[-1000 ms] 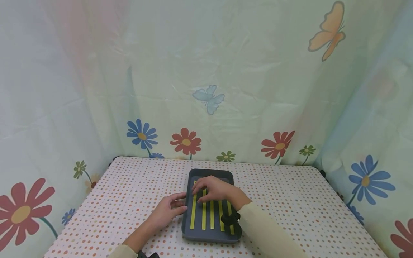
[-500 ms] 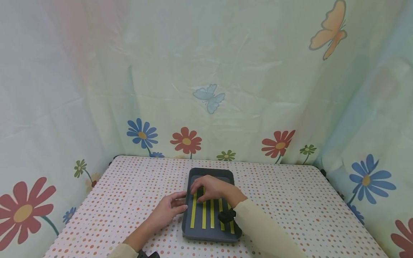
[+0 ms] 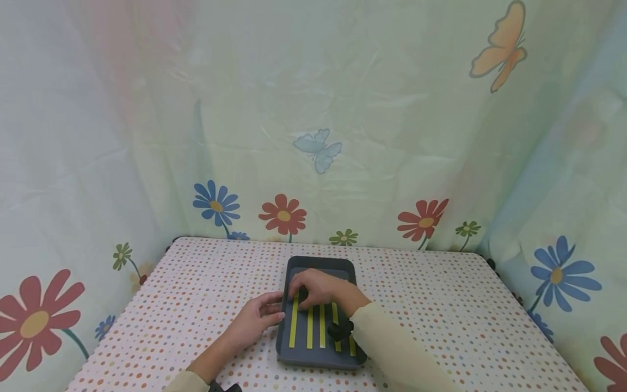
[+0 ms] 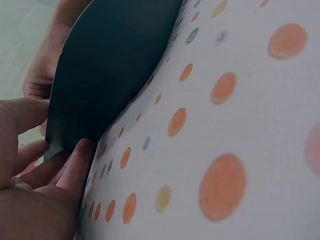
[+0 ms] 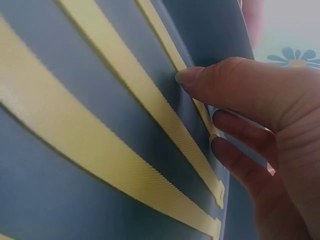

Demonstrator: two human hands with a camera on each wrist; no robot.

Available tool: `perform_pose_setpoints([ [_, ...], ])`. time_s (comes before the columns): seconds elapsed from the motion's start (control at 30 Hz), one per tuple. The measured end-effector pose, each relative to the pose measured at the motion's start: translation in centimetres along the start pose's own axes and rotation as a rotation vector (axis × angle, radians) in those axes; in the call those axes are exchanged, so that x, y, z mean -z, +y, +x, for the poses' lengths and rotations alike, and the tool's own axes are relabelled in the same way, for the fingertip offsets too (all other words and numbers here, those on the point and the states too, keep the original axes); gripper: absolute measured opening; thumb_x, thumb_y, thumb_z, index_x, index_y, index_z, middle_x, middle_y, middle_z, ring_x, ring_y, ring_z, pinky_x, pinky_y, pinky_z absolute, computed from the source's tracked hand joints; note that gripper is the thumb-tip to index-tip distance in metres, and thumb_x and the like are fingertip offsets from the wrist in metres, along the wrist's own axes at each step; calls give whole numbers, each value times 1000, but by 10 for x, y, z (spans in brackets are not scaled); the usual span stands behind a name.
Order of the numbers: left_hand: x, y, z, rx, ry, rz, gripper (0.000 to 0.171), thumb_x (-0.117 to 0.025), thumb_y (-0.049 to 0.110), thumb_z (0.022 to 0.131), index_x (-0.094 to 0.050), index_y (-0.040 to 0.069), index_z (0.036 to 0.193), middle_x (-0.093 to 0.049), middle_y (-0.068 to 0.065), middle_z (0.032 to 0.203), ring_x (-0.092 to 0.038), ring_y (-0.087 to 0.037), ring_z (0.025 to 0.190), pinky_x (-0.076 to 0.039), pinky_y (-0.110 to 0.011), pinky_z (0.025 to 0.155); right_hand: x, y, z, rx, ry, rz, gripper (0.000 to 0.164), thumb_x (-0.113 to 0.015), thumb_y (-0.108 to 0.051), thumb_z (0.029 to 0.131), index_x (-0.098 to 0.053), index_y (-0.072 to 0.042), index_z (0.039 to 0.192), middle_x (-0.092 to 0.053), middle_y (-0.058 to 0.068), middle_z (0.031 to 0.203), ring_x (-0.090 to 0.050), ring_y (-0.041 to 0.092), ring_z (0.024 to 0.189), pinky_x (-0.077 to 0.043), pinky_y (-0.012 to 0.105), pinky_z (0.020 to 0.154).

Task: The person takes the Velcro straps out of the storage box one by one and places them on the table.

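Five narrow, flat yellow strips with finely toothed edges are laid lengthwise, side by side and apart, within a dark grey, rectangular, raised-rim tray. Their material cannot be confirmed; slotted ends are seen on two in the right wrist view.

Progress: all five are found inside the tray in a near-parallel row, so the arrangement is judged to be well advanced. Only the leftmost strip is under handling, and its placing or adjustment is judged unfinished. The far ends are largely hidden from the head view by the right hand.

Hands: the right hand is held curled, the leftmost strip being pinched between thumb and bent fingertips; whether it is raised from the tray floor cannot be told. The left hand is held with fingers loosely extended against the outside of the tray's left wall; the tray is presumably being steadied thereby.

Surface and room: the tray is set on a table covered with a white sheet printed with multicoloured dots. The table is enclosed at the back and sides by a pale green, slightly creased hanging, printed with red, blue and green flowers and two butterflies, one orange, one light blue. Cream long sleeves are worn, and a small black device is noted at the right wrist.
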State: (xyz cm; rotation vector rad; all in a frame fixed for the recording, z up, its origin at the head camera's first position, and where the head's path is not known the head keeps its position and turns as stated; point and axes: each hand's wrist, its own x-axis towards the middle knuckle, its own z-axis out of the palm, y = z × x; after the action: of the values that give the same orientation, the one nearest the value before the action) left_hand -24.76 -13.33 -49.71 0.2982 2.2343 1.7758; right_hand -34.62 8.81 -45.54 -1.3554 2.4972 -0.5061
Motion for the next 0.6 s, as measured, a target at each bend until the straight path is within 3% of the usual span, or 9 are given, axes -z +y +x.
perform_pose_setpoints([
  [0.6,1,-1,1,9,-6,10,56,-69,24,99,-50,11,150,-53,-16,152,-60,-30,133,-58,-33,100,5,-8,6,-37,-71,-52,20,-82,-13,87,-81,-16,107,-74,-7,111,-65,8,103,-56,25,98],
])
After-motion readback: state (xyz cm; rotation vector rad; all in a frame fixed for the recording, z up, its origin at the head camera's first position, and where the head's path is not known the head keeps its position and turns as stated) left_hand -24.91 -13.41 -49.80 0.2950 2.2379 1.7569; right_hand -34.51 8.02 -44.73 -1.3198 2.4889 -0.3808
